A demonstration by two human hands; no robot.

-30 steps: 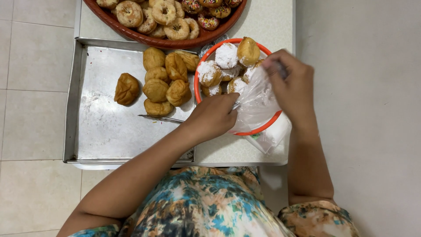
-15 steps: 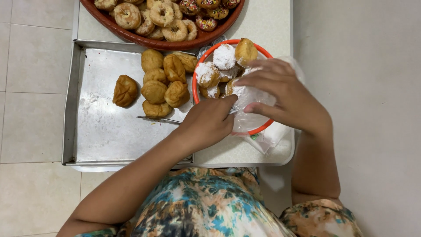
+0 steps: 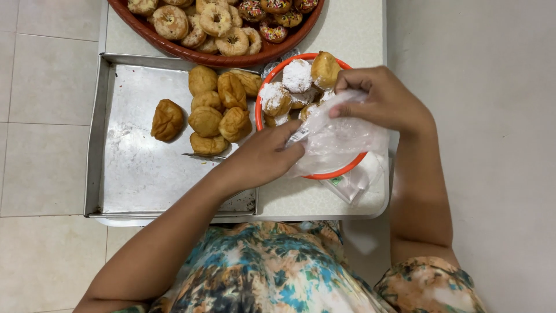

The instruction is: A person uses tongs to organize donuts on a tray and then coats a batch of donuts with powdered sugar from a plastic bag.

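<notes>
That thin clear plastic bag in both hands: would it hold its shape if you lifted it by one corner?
Probably not. The clear plastic bag looks crumpled and folds between the left hand and right hand, so it is likely floppy. It seems very light, sagging over the orange-rimmed plate. Its glossy film may be slippery.

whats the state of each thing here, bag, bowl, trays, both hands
clear plastic bag: crumpled, held over the bowl by both hands
orange-rimmed bowl: holds sugar-dusted pastries, partly covered by the bag
metal tray: mostly bare, a cluster of golden buns at its far end
brown basket: filled with doughnuts
left hand: pinching the bag
right hand: gripping the bag
</notes>
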